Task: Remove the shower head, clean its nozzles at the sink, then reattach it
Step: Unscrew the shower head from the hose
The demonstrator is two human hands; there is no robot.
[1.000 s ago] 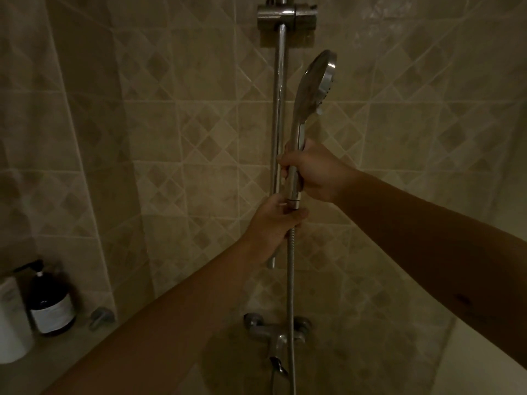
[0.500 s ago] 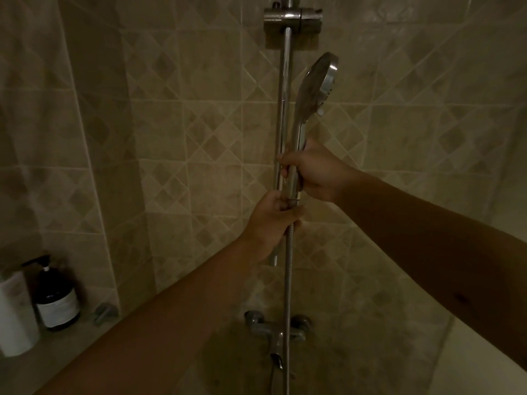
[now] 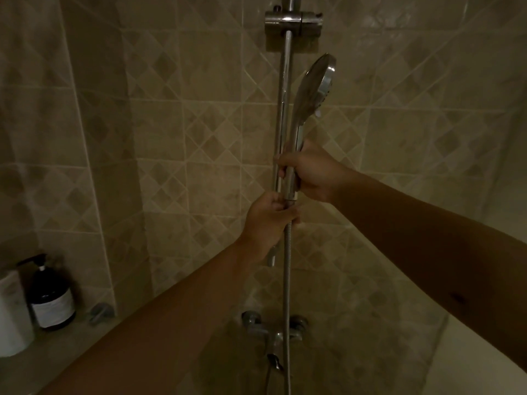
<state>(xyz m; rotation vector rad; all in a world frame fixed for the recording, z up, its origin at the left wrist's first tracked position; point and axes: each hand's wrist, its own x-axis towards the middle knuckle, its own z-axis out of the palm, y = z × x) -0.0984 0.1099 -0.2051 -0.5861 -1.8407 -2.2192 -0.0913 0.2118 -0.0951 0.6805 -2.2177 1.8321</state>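
A chrome shower head [image 3: 315, 86] stands upright in front of the tiled wall, its nozzle face turned right and away from me. My right hand [image 3: 313, 173] is wrapped around its handle. Just below, my left hand [image 3: 269, 220] grips the joint where the metal hose [image 3: 287, 295] meets the handle. The hose hangs straight down from there. Behind both hands runs the vertical chrome slide rail [image 3: 283, 104], with its holder bracket [image 3: 293, 21] above and apart from the shower head.
A chrome mixer tap [image 3: 273, 327] is fixed to the wall low down. On a ledge at the lower left stand a dark pump bottle [image 3: 51, 297] and a white container [image 3: 11, 315]. A pale tub edge [image 3: 484, 360] shows at the lower right.
The shower head and both hands have hardly moved; my left hand has shifted slightly at the hose joint. The view has drifted a little.
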